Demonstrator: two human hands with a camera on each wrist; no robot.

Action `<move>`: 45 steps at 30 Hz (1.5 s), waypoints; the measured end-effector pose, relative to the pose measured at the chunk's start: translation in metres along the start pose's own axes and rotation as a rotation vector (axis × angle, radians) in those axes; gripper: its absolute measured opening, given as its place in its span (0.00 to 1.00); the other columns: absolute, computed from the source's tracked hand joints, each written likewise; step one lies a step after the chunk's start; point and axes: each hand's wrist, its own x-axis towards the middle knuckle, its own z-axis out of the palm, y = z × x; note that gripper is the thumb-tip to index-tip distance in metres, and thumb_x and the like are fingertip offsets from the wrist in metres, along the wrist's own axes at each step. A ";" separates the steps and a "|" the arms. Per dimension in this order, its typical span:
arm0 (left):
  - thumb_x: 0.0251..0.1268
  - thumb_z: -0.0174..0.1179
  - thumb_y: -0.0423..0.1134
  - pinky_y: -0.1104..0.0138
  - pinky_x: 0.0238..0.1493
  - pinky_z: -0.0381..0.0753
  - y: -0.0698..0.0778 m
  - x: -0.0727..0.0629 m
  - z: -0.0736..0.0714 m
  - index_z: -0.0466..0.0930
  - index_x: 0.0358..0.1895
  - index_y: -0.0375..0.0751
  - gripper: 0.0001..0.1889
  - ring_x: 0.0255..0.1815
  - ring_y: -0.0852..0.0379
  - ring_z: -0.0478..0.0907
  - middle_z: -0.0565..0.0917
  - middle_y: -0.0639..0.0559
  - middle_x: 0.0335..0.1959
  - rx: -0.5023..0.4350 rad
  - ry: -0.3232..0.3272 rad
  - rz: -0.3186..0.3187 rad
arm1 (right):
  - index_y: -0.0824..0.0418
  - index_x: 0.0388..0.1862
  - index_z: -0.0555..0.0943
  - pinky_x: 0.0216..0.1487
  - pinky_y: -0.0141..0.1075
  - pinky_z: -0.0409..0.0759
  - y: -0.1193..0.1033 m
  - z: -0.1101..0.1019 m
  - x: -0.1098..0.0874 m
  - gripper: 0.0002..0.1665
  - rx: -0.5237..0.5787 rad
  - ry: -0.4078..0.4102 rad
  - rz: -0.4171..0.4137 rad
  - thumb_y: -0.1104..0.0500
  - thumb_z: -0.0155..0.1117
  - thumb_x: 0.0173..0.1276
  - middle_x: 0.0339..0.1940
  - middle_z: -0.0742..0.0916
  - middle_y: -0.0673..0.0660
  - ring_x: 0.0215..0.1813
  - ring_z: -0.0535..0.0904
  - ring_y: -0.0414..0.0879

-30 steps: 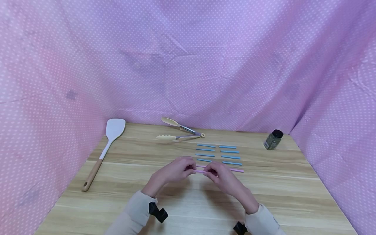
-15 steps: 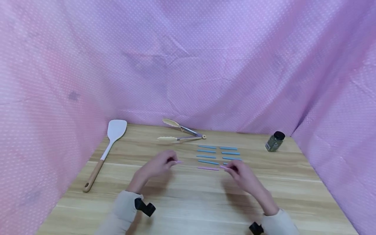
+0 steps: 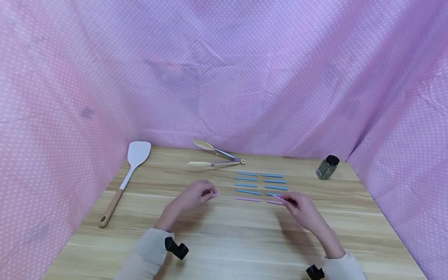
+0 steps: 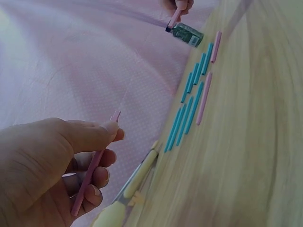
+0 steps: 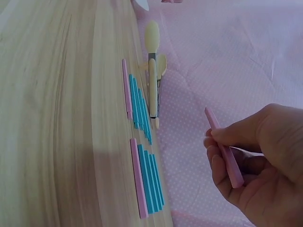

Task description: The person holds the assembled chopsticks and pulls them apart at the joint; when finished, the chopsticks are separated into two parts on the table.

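My left hand point(image 3: 196, 196) pinches a short pink stick point(image 4: 90, 177) between thumb and fingers; its upper tip looks uneven in the left wrist view. Farther right, my right hand point(image 3: 304, 210) grips another pink stick point(image 5: 229, 163), held tilted above the table. Two columns of blue sticks point(image 3: 245, 185) lie on the wood between and beyond the hands. At the near end of the left column rests a pink stick point(image 3: 247, 199). A second pink stick point(image 3: 274, 202) ends the right column, partly hidden by the right hand in the head view.
Spread tongs point(image 3: 199, 164) with cream tips lie behind the sticks. A white spatula point(image 3: 138, 153) with a wooden handle is at the left. At the back right stands a dark-lidded jar point(image 3: 326, 169). Pink dotted cloth point(image 3: 224, 77) encloses the wooden table's back and sides.
The hands were together on one pink stick; they have parted left and right, each now holding a pink piece. The right hand has moved farther right, uncovering the sticks on the table.
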 end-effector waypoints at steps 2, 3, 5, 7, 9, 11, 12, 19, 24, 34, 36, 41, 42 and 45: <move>0.67 0.59 0.40 0.72 0.35 0.73 0.003 0.002 0.006 0.84 0.39 0.45 0.05 0.32 0.64 0.70 0.76 0.61 0.30 0.008 -0.002 -0.012 | 0.61 0.40 0.84 0.32 0.29 0.76 0.002 -0.001 -0.001 0.07 0.013 -0.012 0.004 0.66 0.65 0.63 0.33 0.85 0.51 0.32 0.75 0.35; 0.67 0.59 0.41 0.72 0.35 0.73 0.004 0.004 0.010 0.84 0.39 0.46 0.06 0.32 0.64 0.70 0.76 0.60 0.30 0.014 -0.009 -0.018 | 0.61 0.40 0.84 0.32 0.29 0.76 0.002 -0.001 -0.001 0.07 0.020 -0.020 0.008 0.66 0.65 0.63 0.33 0.86 0.51 0.31 0.75 0.35; 0.68 0.58 0.40 0.72 0.35 0.73 0.007 0.006 0.017 0.84 0.41 0.46 0.06 0.33 0.64 0.70 0.75 0.60 0.31 0.021 -0.021 -0.032 | 0.60 0.39 0.84 0.31 0.29 0.76 0.004 -0.001 -0.001 0.06 0.037 -0.036 0.020 0.66 0.65 0.63 0.32 0.86 0.50 0.31 0.75 0.35; 0.68 0.58 0.38 0.71 0.35 0.73 0.011 0.010 0.024 0.83 0.42 0.45 0.06 0.33 0.63 0.70 0.75 0.59 0.31 0.023 -0.027 -0.037 | 0.60 0.37 0.84 0.30 0.29 0.75 0.006 -0.001 -0.001 0.05 0.049 -0.049 0.027 0.66 0.66 0.62 0.29 0.85 0.49 0.29 0.74 0.34; 0.68 0.56 0.35 0.71 0.36 0.73 0.014 0.012 0.031 0.82 0.42 0.43 0.06 0.33 0.63 0.70 0.75 0.58 0.32 0.003 -0.042 -0.043 | 0.59 0.35 0.84 0.29 0.29 0.75 0.008 0.000 -0.002 0.04 0.054 -0.059 0.035 0.66 0.67 0.62 0.28 0.85 0.48 0.28 0.74 0.34; 0.68 0.55 0.34 0.71 0.36 0.73 0.018 0.015 0.038 0.80 0.42 0.42 0.05 0.33 0.62 0.70 0.75 0.58 0.32 -0.027 -0.050 -0.050 | 0.60 0.34 0.83 0.29 0.29 0.75 0.011 0.001 -0.002 0.03 0.056 -0.067 0.041 0.65 0.67 0.61 0.28 0.85 0.49 0.29 0.74 0.34; 0.68 0.55 0.34 0.71 0.37 0.74 0.019 0.016 0.041 0.79 0.42 0.41 0.05 0.34 0.62 0.70 0.76 0.58 0.33 -0.048 -0.059 -0.058 | 0.60 0.34 0.83 0.30 0.29 0.76 0.013 0.002 -0.002 0.03 0.052 -0.072 0.042 0.65 0.67 0.61 0.29 0.85 0.49 0.29 0.74 0.34; 0.68 0.55 0.35 0.69 0.44 0.74 0.026 0.026 0.069 0.78 0.43 0.44 0.05 0.40 0.62 0.70 0.76 0.57 0.38 -0.056 -0.100 -0.077 | 0.60 0.35 0.82 0.35 0.31 0.79 0.025 0.011 -0.002 0.04 0.007 -0.129 0.056 0.67 0.65 0.62 0.33 0.86 0.52 0.36 0.79 0.39; 0.68 0.57 0.38 0.72 0.45 0.74 0.029 0.032 0.090 0.81 0.41 0.46 0.04 0.40 0.64 0.70 0.75 0.59 0.38 -0.010 -0.073 -0.071 | 0.57 0.34 0.82 0.38 0.31 0.79 0.032 0.019 -0.004 0.05 0.022 -0.181 0.106 0.66 0.66 0.62 0.32 0.85 0.50 0.37 0.78 0.40; 0.64 0.60 0.35 0.72 0.45 0.75 0.038 0.040 0.116 0.81 0.38 0.48 0.03 0.41 0.64 0.72 0.77 0.60 0.37 -0.019 0.017 -0.105 | 0.53 0.32 0.83 0.41 0.34 0.78 0.039 0.030 -0.004 0.06 0.009 -0.209 0.143 0.64 0.68 0.60 0.33 0.84 0.47 0.37 0.77 0.40; 0.63 0.61 0.34 0.73 0.43 0.75 0.039 0.040 0.118 0.81 0.37 0.48 0.04 0.39 0.65 0.71 0.76 0.60 0.36 -0.021 0.021 -0.108 | 0.52 0.32 0.83 0.42 0.35 0.79 0.039 0.031 -0.004 0.07 -0.005 -0.205 0.140 0.65 0.68 0.59 0.33 0.85 0.47 0.38 0.78 0.39; 0.62 0.61 0.33 0.71 0.46 0.74 0.042 0.042 0.123 0.82 0.37 0.47 0.04 0.39 0.64 0.71 0.75 0.60 0.34 -0.024 0.039 -0.106 | 0.52 0.31 0.84 0.42 0.37 0.79 0.039 0.032 -0.004 0.09 -0.035 -0.197 0.110 0.66 0.68 0.59 0.34 0.86 0.47 0.38 0.79 0.39; 0.62 0.61 0.34 0.71 0.46 0.74 0.042 0.042 0.124 0.82 0.37 0.47 0.04 0.39 0.64 0.71 0.75 0.60 0.34 -0.021 0.045 -0.098 | 0.52 0.31 0.84 0.42 0.36 0.79 0.040 0.032 -0.004 0.09 -0.035 -0.196 0.110 0.67 0.68 0.59 0.34 0.86 0.48 0.38 0.78 0.39; 0.62 0.62 0.33 0.70 0.47 0.74 0.043 0.042 0.128 0.83 0.37 0.47 0.04 0.40 0.63 0.72 0.76 0.60 0.34 -0.007 0.070 -0.064 | 0.51 0.32 0.84 0.42 0.37 0.79 0.039 0.032 -0.003 0.10 -0.038 -0.203 0.111 0.68 0.67 0.60 0.35 0.86 0.48 0.39 0.79 0.40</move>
